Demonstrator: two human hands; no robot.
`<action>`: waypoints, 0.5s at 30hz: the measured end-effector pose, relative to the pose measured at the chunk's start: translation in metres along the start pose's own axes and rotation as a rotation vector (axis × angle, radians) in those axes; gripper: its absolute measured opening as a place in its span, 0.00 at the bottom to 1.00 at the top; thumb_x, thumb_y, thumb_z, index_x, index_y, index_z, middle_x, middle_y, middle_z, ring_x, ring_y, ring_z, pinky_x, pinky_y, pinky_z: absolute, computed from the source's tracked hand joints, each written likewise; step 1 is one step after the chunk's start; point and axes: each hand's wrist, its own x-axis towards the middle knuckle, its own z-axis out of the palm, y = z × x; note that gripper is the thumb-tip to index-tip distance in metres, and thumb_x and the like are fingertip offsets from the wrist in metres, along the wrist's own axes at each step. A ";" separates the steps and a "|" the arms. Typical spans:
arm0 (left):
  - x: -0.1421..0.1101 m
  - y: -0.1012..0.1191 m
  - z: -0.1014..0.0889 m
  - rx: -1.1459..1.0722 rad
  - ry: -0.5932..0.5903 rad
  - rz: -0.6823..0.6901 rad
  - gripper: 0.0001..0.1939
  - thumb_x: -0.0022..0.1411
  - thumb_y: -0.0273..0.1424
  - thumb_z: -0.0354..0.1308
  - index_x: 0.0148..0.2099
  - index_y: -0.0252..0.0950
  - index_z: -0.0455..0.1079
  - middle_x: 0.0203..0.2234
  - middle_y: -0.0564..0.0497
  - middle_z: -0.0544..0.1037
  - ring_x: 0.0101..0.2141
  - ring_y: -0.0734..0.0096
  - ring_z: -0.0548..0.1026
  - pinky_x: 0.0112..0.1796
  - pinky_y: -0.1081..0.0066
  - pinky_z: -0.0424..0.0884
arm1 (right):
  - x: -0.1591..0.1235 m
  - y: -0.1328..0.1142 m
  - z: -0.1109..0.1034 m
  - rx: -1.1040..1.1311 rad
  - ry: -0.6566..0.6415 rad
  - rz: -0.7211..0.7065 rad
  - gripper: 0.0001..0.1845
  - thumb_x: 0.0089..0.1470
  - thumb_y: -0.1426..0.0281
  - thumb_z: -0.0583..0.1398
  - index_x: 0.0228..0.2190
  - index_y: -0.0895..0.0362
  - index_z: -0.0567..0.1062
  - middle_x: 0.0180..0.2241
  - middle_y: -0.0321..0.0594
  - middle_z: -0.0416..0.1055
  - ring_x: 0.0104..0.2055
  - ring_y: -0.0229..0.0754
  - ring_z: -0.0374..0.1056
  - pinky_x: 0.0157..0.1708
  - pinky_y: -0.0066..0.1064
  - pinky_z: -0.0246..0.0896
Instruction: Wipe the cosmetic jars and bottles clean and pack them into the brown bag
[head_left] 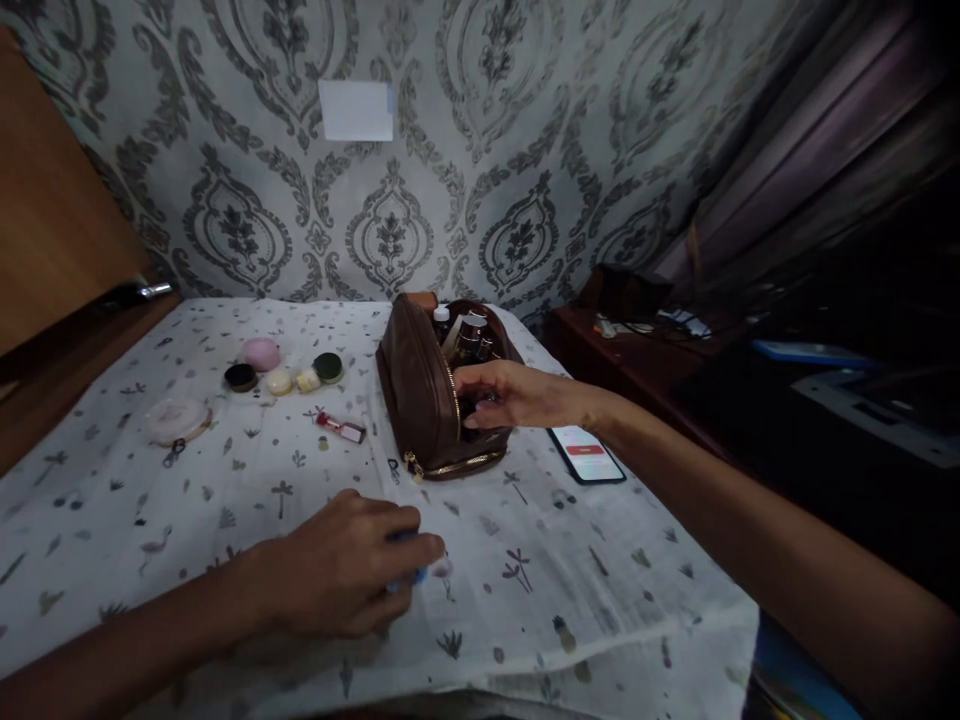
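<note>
A brown zip-up cosmetic bag point(416, 385) stands unzipped on the cloth, with bottles and a shiny-capped container point(472, 330) showing inside. My right hand point(517, 392) reaches into its opening from the right, fingers curled; what lies between them is mostly hidden. In front of the bag, my left hand point(356, 565) is closed around a small blue object point(414, 574), of which only a part shows. A small clear tube with red in it, like a lip gloss point(340, 428), lies left of the bag.
Further left are a pink rounded item point(260, 353), several small jars and lids, including a dark green lid point(328, 367), and a round pale compact point(177, 420). A lit phone point(588, 455) lies right of the bag. A patterned cloth point(525, 620) covers the table.
</note>
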 end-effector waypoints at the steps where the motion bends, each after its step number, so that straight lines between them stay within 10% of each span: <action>1: -0.003 -0.005 0.003 -0.020 0.013 -0.020 0.14 0.62 0.25 0.50 0.49 0.38 0.65 0.29 0.52 0.74 0.25 0.71 0.72 0.25 0.72 0.64 | 0.000 -0.001 0.000 -0.010 0.002 0.007 0.16 0.52 0.69 0.64 0.43 0.61 0.74 0.47 0.45 0.76 0.49 0.42 0.72 0.50 0.33 0.64; 15: -0.070 -0.087 0.009 -0.396 0.403 -0.844 0.17 0.63 0.37 0.50 0.45 0.35 0.76 0.24 0.54 0.75 0.21 0.74 0.65 0.24 0.75 0.60 | -0.015 -0.006 0.003 -0.494 0.268 0.128 0.22 0.52 0.60 0.63 0.46 0.58 0.80 0.29 0.38 0.78 0.26 0.38 0.70 0.25 0.27 0.62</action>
